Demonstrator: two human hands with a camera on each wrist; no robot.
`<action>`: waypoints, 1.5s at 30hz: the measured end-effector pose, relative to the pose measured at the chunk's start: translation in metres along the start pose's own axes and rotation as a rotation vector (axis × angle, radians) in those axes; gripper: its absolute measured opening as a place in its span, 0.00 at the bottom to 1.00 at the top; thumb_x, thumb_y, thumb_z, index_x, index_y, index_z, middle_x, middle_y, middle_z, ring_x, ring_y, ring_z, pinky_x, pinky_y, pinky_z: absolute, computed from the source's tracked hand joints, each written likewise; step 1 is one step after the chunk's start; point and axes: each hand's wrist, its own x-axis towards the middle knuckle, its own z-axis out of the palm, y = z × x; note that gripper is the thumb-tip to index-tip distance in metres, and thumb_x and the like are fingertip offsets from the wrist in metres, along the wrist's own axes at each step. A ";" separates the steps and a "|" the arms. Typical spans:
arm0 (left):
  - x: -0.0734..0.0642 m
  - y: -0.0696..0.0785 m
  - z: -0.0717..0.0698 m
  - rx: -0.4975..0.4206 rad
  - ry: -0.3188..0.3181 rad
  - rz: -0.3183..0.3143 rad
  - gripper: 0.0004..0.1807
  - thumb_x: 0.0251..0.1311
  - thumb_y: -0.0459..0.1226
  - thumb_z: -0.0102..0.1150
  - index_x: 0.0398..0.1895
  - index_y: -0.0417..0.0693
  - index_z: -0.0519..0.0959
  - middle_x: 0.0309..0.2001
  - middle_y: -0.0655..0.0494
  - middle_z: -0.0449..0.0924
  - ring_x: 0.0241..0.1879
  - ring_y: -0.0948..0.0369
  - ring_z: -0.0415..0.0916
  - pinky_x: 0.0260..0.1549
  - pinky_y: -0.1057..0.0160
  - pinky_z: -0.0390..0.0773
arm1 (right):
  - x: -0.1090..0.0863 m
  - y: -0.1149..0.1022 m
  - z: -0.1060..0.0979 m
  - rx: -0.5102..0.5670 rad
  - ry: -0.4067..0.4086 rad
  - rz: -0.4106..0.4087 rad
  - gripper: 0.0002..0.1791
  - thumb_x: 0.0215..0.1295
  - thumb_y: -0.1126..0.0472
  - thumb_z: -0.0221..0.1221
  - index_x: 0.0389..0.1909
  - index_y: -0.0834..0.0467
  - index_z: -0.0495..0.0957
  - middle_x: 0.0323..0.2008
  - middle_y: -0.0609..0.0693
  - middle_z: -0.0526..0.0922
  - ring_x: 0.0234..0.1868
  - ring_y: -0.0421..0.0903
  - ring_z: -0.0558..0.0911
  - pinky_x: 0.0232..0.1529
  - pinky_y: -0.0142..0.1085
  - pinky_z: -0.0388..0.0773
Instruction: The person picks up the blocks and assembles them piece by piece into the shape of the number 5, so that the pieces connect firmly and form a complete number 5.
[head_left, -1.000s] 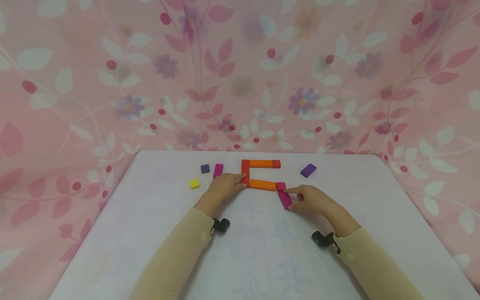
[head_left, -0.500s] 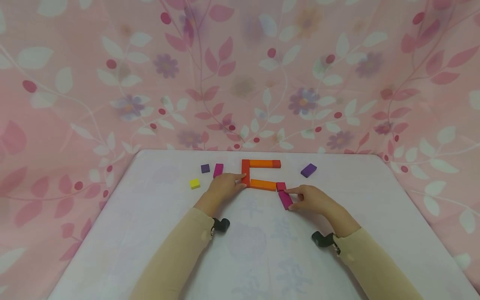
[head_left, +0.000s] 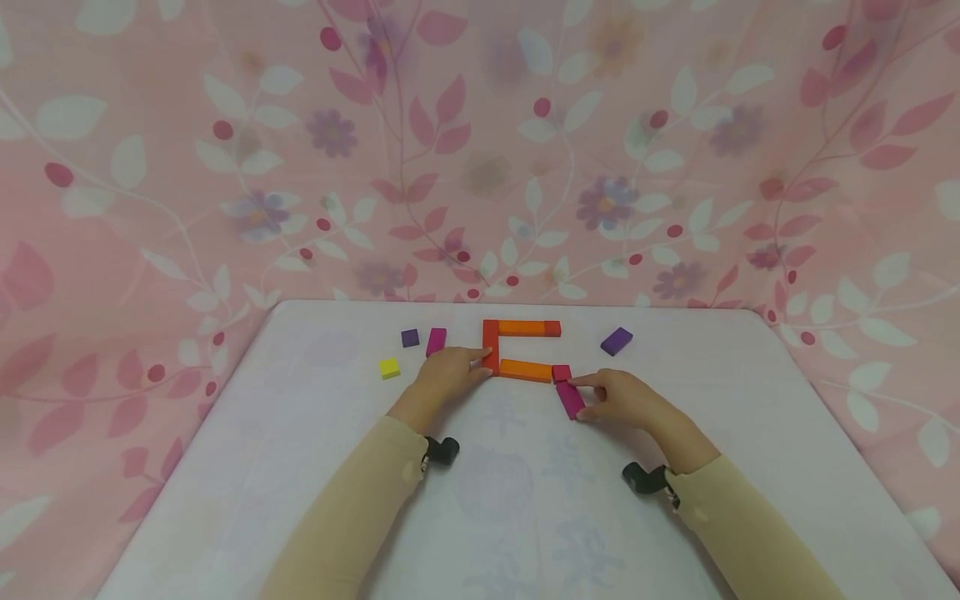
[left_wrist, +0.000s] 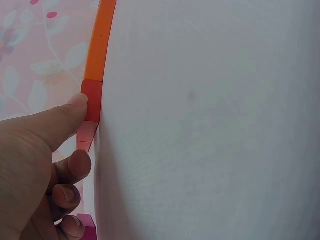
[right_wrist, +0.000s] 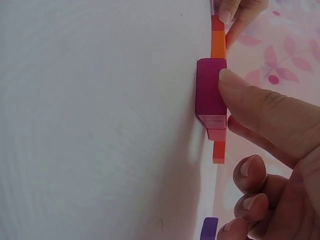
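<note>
In the head view, my left hand [head_left: 450,371] holds a long red block [head_left: 491,333] near its front end, thumb and index finger on it. Its other fingers are bent, as the left wrist view shows. Two orange blocks [head_left: 522,327] [head_left: 525,370] run rightward from the red one, the farther ending in a small orange-red block [head_left: 552,328]. At the nearer one's right end sits a small crimson block [head_left: 562,372]. A magenta block [head_left: 571,401] slants toward me from there, and my right hand [head_left: 626,398] pinches it between thumb [right_wrist: 245,95] and index finger.
Left of the shape lie a dark purple cube [head_left: 410,337], a yellow block [head_left: 389,368] and another magenta block [head_left: 437,340], partly behind my left hand. A purple block [head_left: 617,341] lies at the right. The white table [head_left: 337,500] meets a floral curtain [head_left: 480,150] behind.
</note>
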 end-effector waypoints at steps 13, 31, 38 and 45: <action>0.001 -0.001 0.001 0.006 0.012 0.023 0.29 0.68 0.54 0.58 0.72 0.68 0.68 0.67 0.56 0.74 0.67 0.53 0.70 0.64 0.50 0.68 | 0.000 0.003 0.000 -0.015 0.013 -0.038 0.34 0.55 0.52 0.74 0.65 0.50 0.78 0.29 0.50 0.72 0.35 0.48 0.71 0.32 0.38 0.68; -0.002 -0.001 0.000 -0.016 0.011 0.024 0.29 0.68 0.54 0.59 0.72 0.67 0.69 0.67 0.57 0.74 0.67 0.54 0.70 0.64 0.51 0.69 | 0.005 0.001 -0.011 0.025 0.068 -0.062 0.28 0.63 0.51 0.69 0.63 0.54 0.78 0.30 0.51 0.72 0.31 0.47 0.70 0.30 0.38 0.69; -0.001 -0.001 0.000 -0.012 0.006 0.020 0.30 0.68 0.53 0.59 0.72 0.68 0.68 0.67 0.57 0.74 0.67 0.53 0.70 0.64 0.50 0.69 | 0.012 0.002 -0.010 0.054 0.124 -0.099 0.20 0.68 0.56 0.64 0.58 0.57 0.80 0.30 0.52 0.72 0.30 0.48 0.70 0.29 0.38 0.70; -0.001 -0.001 0.000 -0.018 0.005 0.012 0.30 0.68 0.54 0.59 0.72 0.68 0.68 0.67 0.58 0.74 0.67 0.54 0.69 0.65 0.50 0.68 | 0.022 0.006 -0.008 0.066 0.151 -0.053 0.17 0.69 0.56 0.63 0.56 0.55 0.81 0.34 0.53 0.75 0.35 0.49 0.72 0.32 0.38 0.72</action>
